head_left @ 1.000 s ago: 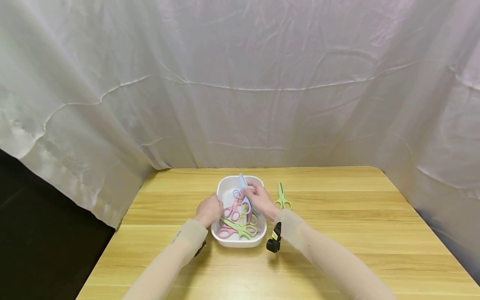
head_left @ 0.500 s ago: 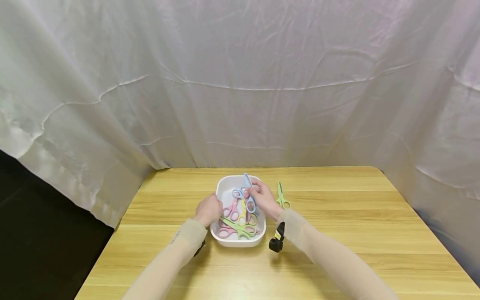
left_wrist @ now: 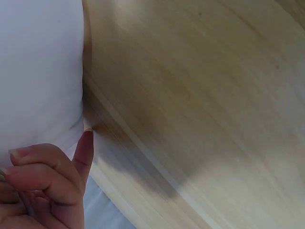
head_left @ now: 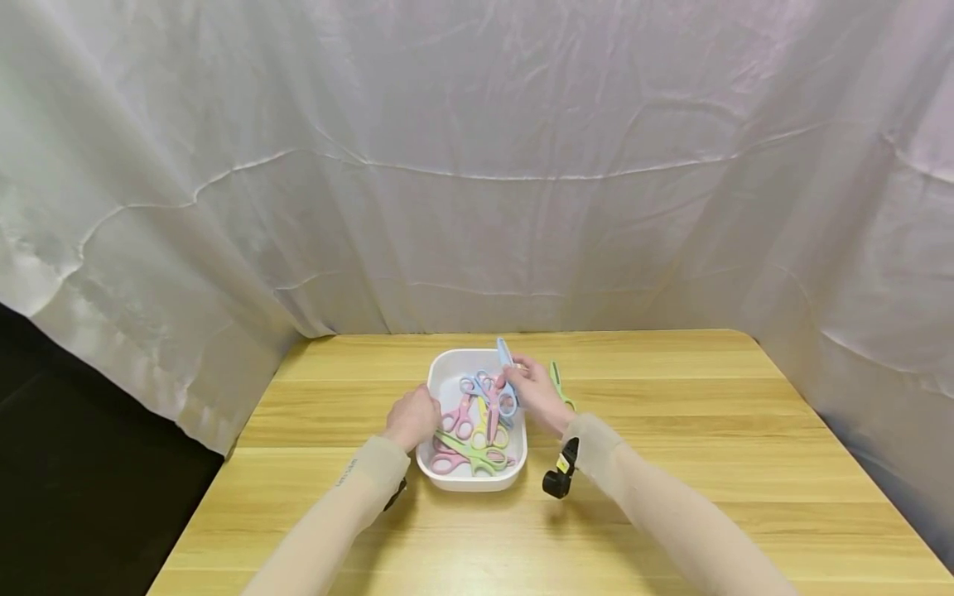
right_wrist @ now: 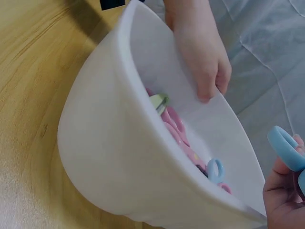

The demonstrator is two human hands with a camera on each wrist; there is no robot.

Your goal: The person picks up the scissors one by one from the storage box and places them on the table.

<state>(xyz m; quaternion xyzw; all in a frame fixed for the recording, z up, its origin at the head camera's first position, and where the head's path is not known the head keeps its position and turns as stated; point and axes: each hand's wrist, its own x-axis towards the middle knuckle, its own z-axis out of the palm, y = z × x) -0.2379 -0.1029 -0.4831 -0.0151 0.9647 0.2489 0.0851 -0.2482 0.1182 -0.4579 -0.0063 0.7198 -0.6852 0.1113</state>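
A white plastic bin (head_left: 471,485) stands on the table, with several small scissors in it. My left hand (head_left: 413,416) grips its left rim; the right wrist view shows the thumb of that left hand (right_wrist: 204,57) inside the wall. Fingers (left_wrist: 43,174) press against the outer wall in the left wrist view. Over the bin's right rim, my right hand (head_left: 538,394) pinches blue scissors (head_left: 506,353), tip pointing away from me. Their blue handle loop (right_wrist: 285,149) shows in the right wrist view. Inside lie pink scissors (head_left: 456,424), green scissors (head_left: 475,454) and other blue scissors (head_left: 471,385).
Green scissors (head_left: 556,377) lie on the wooden table (head_left: 671,430) just right of the bin, partly behind my right hand. A pale curtain (head_left: 477,248) hangs along the table's back and sides. Small black cameras (head_left: 559,473) are worn at the wrists.
My right hand has moved right with the blue scissors, from over the middle of the bin to its right rim. The left hand stays on the left rim.
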